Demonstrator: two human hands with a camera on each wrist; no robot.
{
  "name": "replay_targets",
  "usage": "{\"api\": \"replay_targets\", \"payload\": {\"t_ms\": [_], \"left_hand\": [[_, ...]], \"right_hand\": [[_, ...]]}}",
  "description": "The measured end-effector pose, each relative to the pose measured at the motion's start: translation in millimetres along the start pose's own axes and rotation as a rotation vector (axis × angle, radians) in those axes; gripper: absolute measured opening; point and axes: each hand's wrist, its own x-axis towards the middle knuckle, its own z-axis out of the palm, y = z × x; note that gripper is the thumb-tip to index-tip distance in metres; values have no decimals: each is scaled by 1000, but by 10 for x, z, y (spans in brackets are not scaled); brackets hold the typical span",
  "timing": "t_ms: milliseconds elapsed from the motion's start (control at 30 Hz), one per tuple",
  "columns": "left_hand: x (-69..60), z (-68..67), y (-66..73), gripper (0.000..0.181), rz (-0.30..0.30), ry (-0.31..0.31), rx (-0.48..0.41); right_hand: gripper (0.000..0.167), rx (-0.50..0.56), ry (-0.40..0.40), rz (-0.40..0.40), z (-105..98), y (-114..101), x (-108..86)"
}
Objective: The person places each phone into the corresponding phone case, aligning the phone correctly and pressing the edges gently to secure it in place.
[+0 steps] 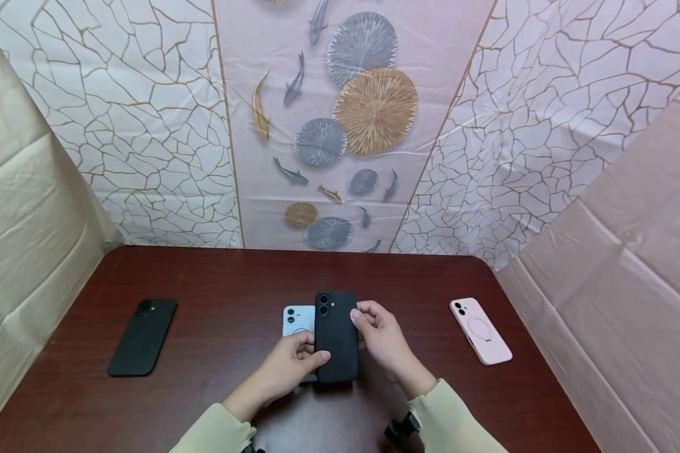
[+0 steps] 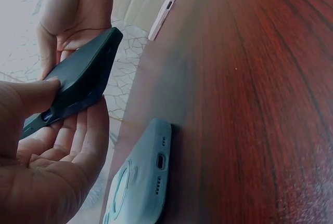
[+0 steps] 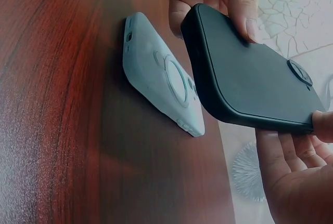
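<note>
A patterned cloth (image 1: 323,201) is hung behind a dark red table (image 1: 232,277). A black phone (image 1: 337,340) is held clear of the tabletop, between two hands. Its lower left edge is pinched by the left hand (image 1: 283,370), thumb on the back and fingers underneath; its upper right edge is gripped by the right hand (image 1: 386,340). Below it, a pale blue phone (image 1: 294,319) is laid on the table, partly hidden in the head view. Well apart, a dark phone (image 1: 143,340) is placed at left, a pink phone (image 1: 480,331) at right.
</note>
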Motion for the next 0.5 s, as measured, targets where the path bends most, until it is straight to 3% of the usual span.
{"api": "replay_targets", "payload": {"t_ms": [500], "left_hand": [[-15,17,-3,18,47,36,2]], "right_hand": [[25,-2,13,22,12,-29,-21]]}}
